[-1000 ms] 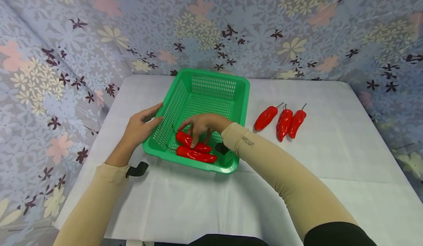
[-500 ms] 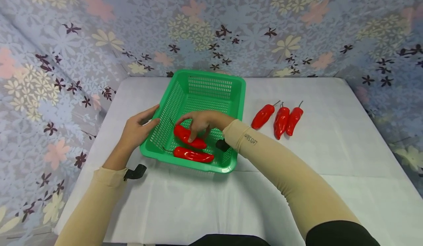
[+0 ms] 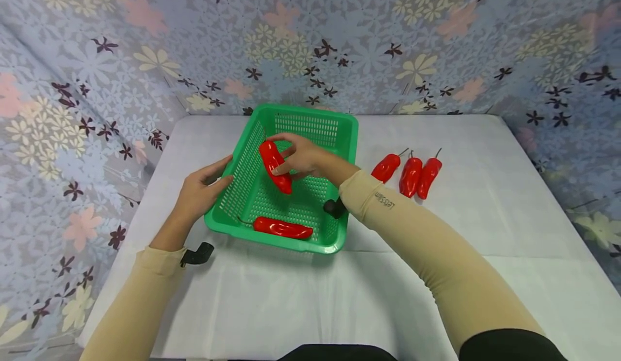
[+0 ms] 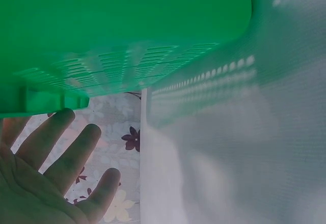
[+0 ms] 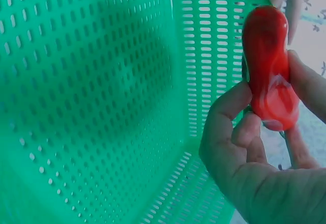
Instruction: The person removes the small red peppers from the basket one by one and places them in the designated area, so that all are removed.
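Right hand point(image 3: 303, 156) grip pinches glossy red pepper point(image 3: 274, 166), tilted, above green basket point(image 3: 346, 134). Left hand point(image 3: 201, 191), fingers straight, touches basket's left wall.

At frame centre the right hand point(image 3: 303, 156) is raised with fingers and thumb curled in a pinch, while the left hand point(image 3: 199, 194), centre-left, lies flat with fingers straight.

**Red pepper lifted over a green basket**

A glossy red pepper point(image 3: 275, 166) is held tilted above the perforated green plastic basket point(image 3: 345, 134). A second red pepper point(image 3: 283, 228) lies flat along the basket's near wall. The basket sits on a white table.
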A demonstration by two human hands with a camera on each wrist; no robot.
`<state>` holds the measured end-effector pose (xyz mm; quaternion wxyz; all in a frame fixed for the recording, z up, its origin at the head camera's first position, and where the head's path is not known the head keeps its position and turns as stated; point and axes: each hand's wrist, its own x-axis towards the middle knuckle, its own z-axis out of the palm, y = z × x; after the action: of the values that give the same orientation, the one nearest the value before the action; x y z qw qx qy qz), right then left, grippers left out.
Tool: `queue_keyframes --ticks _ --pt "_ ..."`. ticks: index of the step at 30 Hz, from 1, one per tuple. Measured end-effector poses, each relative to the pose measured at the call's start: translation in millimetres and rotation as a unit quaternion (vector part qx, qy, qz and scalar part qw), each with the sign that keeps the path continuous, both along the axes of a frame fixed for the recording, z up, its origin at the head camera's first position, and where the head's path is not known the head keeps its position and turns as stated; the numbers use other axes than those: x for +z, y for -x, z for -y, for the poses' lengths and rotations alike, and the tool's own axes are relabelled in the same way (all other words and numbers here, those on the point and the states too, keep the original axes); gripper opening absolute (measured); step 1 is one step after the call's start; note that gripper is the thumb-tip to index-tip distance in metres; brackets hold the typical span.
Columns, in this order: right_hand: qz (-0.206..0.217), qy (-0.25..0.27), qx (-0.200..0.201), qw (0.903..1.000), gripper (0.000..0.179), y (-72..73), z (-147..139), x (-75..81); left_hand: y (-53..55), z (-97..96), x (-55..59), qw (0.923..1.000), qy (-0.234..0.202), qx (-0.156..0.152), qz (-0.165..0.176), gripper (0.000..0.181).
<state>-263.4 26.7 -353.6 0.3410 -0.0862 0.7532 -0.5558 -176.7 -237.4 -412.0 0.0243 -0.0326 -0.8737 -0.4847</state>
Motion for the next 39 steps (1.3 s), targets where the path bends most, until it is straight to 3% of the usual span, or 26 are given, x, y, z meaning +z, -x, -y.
queue_keyframes --ticks 8,14,23,30,39 --pt "0.004 0.012 -0.065 0.9978 0.077 1.7 -34.1 15.8 2.1 -4.4 1.4 0.9999 0.005 -0.015 0.003 0.050" --pt "0.004 0.022 -0.118 0.9928 0.079 9.6 -70.7 30.6 2.8 -2.9 4.8 1.0000 0.001 -0.009 -0.003 0.049" --pt "-0.006 -0.032 -0.173 0.9844 0.085 9.3 -143.0 42.9 -1.6 -2.4 3.8 1.0000 0.002 -0.006 -0.005 0.049" --pt "-0.013 -0.064 -0.220 0.9734 0.089 0.9 -209.2 38.4 -3.6 -4.0 4.4 1.0000 0.008 -0.003 0.004 0.049" --pt "-0.014 -0.082 -0.284 0.9552 0.096 -20.3 -290.2 17.7 -3.7 -3.6 3.3 0.9999 0.009 -0.002 0.006 0.050"
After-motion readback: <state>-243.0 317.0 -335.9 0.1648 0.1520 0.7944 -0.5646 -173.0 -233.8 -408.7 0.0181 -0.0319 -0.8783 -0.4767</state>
